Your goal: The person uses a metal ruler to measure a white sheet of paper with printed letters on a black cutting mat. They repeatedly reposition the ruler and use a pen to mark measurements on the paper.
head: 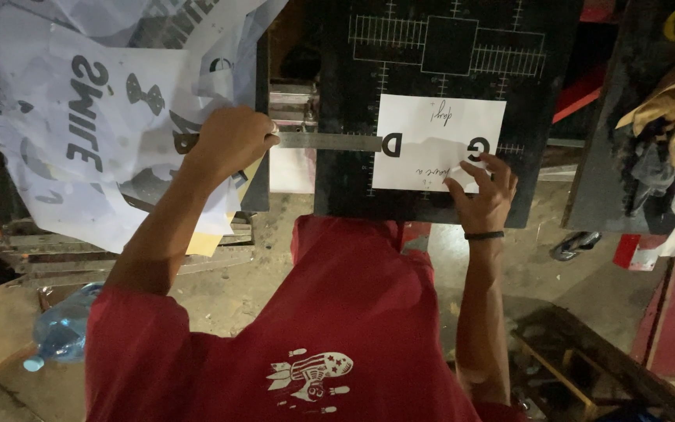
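Between your two hands lay the steel ruler (pixel 329 141), long axis left-right | left hand (pixel 232 141) fingers clamped its near end | right hand (pixel 484 194) fingers spread, pressing white sheet (pixel 439 133) on black platen (pixel 439 203).

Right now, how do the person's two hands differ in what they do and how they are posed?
The left hand is closed in a fist around the end of a metal ruler; the right hand is spread, fingertips pressing the white sheet. The left hand is beside the black board, over its left edge; the right hand lies on it. Only the right wrist wears a dark band. Both arms reach forward from red sleeves.
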